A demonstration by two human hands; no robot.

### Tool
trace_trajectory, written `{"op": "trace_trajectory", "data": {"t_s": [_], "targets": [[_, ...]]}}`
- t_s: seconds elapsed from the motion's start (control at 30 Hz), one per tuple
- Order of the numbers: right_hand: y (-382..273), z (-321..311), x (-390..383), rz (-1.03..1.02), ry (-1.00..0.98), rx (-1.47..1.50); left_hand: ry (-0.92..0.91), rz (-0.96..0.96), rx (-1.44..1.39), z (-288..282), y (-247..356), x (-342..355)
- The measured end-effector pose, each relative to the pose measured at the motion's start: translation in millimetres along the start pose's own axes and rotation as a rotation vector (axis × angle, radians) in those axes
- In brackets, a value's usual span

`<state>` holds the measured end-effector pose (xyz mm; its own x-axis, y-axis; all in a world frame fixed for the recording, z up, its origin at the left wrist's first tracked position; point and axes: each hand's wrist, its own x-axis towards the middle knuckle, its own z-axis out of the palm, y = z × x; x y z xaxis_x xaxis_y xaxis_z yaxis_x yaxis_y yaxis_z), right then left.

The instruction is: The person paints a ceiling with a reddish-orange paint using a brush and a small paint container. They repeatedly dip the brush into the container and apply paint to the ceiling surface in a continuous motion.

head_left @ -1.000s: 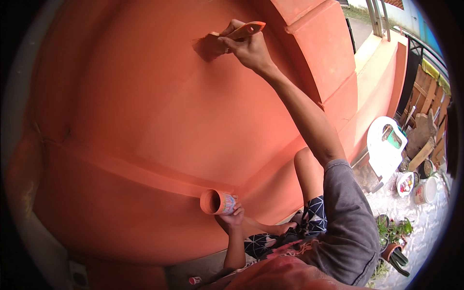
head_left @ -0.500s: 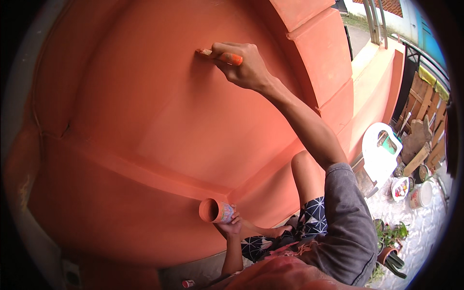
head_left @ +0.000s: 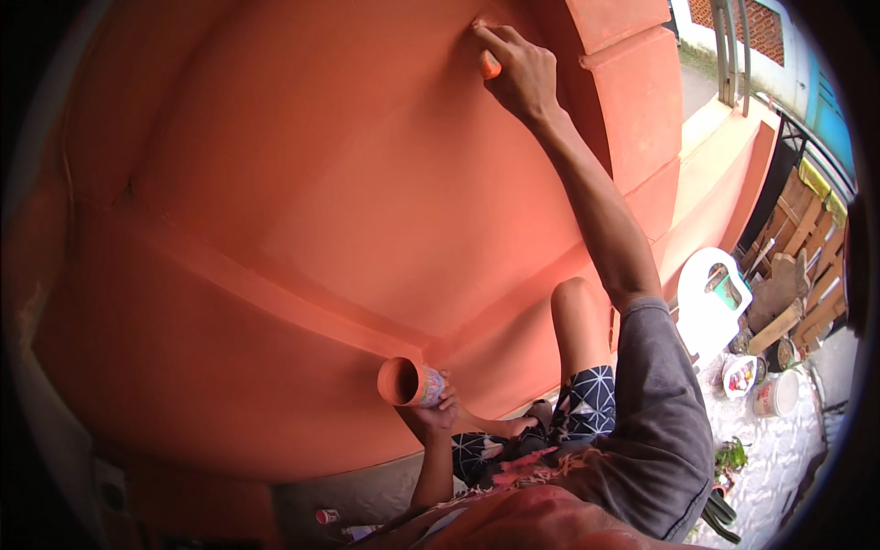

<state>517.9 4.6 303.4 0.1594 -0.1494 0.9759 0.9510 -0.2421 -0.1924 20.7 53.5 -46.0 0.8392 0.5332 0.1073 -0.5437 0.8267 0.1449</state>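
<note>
A broad orange wall (head_left: 302,183) with a recessed panel fills most of the view. My right hand (head_left: 522,75) is closed round a paintbrush (head_left: 490,64) whose orange handle end pokes out below the fingers. The brush's tip lies against the upper part of the panel, mostly hidden by my fingers. Low in the middle, my left hand (head_left: 440,408) grips a paint-smeared cup (head_left: 400,381) with printed sides. The cup is tilted, its mouth facing the wall, and its dark inside does not show how much paint it holds.
A white plastic chair (head_left: 710,302) stands at the right, near stacked wooden boards (head_left: 797,247). Beyond my arm are a white bucket (head_left: 776,394), a bag of small items (head_left: 740,376) and a potted plant (head_left: 731,456). A small red-and-white container (head_left: 326,516) lies on the floor at lower left.
My right hand has moved up and to the right across the panel with the paintbrush. My left hand still holds the cup in nearly the same place. The view has shifted slightly.
</note>
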Motion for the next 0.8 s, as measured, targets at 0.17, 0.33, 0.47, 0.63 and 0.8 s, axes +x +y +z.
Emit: {"op": "trace_trajectory", "data": {"t_s": [0.17, 0.33, 0.47, 0.63, 0.8], "targets": [[-72.0, -33.4, -3.7, 0.294, -0.219, 0.791, -0.022, 0.055, 0.016, -14.5, 7.3, -14.6], [-8.1, -17.6, 6.0, 0.261, 0.154, 0.165, -0.024, 0.102, -0.017, -10.3, 3.9, -19.5], [-33.4, 4.9, -7.7, 0.131, 0.054, 0.026, 0.036, 0.086, 0.023, -16.9, 13.8, -24.1], [-185.8, 18.0, -41.4, 0.013, -0.173, 0.232, 0.077, 0.168, -0.02, -16.2, 15.0, -34.3], [-310.5, 35.4, -64.3, -0.134, -0.334, 0.728, 0.126, 0.203, -0.101, -14.0, 17.5, -32.2]]}}
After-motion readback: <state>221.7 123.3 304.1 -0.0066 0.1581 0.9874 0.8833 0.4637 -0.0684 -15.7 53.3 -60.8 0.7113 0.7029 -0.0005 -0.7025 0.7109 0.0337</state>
